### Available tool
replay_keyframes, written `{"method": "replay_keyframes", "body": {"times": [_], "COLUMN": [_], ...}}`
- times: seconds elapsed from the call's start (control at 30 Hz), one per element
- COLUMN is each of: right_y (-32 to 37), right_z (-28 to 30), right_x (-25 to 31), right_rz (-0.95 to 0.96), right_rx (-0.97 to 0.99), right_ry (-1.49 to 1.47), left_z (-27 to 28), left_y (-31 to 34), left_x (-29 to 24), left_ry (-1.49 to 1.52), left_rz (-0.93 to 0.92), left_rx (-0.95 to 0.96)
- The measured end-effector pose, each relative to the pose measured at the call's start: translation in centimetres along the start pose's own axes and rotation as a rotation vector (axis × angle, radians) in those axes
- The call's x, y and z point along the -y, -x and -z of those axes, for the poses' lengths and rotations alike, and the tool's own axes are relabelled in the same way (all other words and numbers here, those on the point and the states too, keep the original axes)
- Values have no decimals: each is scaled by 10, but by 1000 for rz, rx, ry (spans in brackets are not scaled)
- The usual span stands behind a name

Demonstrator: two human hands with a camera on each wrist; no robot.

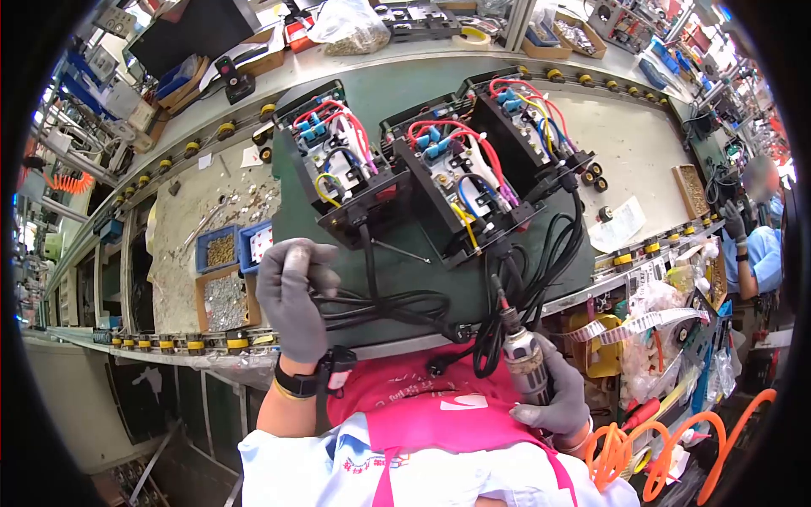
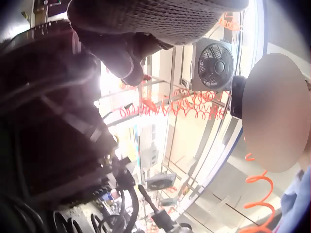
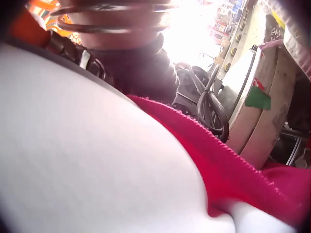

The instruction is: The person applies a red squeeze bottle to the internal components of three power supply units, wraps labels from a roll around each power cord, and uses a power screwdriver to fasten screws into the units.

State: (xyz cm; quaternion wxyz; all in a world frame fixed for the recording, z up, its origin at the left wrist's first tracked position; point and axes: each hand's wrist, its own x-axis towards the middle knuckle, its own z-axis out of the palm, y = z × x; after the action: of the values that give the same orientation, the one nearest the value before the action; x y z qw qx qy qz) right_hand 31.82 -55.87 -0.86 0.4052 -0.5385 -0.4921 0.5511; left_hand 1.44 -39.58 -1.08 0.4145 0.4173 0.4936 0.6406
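In the head view, the gloved left hand [image 1: 294, 296] is raised near the front edge of the green mat [image 1: 325, 245], its fingers bent; whether anything lies inside them is hidden. The gloved right hand [image 1: 557, 393] grips a pneumatic screwdriver [image 1: 525, 365], its bit angled up toward the mat. Three black-framed units with red, yellow and blue wires stand there: a left one [image 1: 329, 152], a middle one [image 1: 460, 182] and a right one [image 1: 532, 127]. In the left wrist view, dark glove fingers [image 2: 146, 19] show close up; the right wrist view shows mostly white cloth and a pink apron [image 3: 194, 131].
Black cables [image 1: 380, 304] lie coiled along the mat's front. Left of the mat are a blue bin of small parts [image 1: 220, 250] and a box of screws [image 1: 225, 302]. An orange coiled hose [image 1: 663, 456] hangs at the lower right. Another person [image 1: 756, 253] is at the far right.
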Motion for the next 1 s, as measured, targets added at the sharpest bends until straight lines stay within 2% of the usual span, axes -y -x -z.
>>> {"method": "replay_keyframes", "body": {"times": [0.13,0.27,0.37,0.5,0.63,0.73,0.77,0.8,0.87,0.93,1.0], "right_y": [-1,-2,-3,-3,-4,0,0,-1,-2,1,1], "right_z": [-1,-6,-9,-11,-13,-1,0,-1,0,2,4], "right_x": [0,-1,2,2,4,-2,2,5,11,12,9], "right_rz": [-38,-27,-26,-29,-23,-8,-16,-22,-13,-8,20], "right_rx": [-39,-29,-35,-42,-31,8,22,39,88,153,226], "right_ry": [-77,-128,-156,-181,-174,-93,-123,-157,-196,-182,-113], "left_z": [35,96,113,101,108,104,105,105,83,48,8], "left_y": [-6,-40,-61,-68,-74,-77,-75,-73,-53,-22,11], "left_x": [20,69,95,102,122,111,105,96,54,7,-25], "left_ry": [-190,-735,-900,-865,-927,-1042,-964,-860,-450,-338,-116], "left_rz": [-31,-127,-3,110,-28,-122,-143,-79,130,46,82], "left_rx": [-54,-27,109,186,244,285,273,257,200,292,411]}}
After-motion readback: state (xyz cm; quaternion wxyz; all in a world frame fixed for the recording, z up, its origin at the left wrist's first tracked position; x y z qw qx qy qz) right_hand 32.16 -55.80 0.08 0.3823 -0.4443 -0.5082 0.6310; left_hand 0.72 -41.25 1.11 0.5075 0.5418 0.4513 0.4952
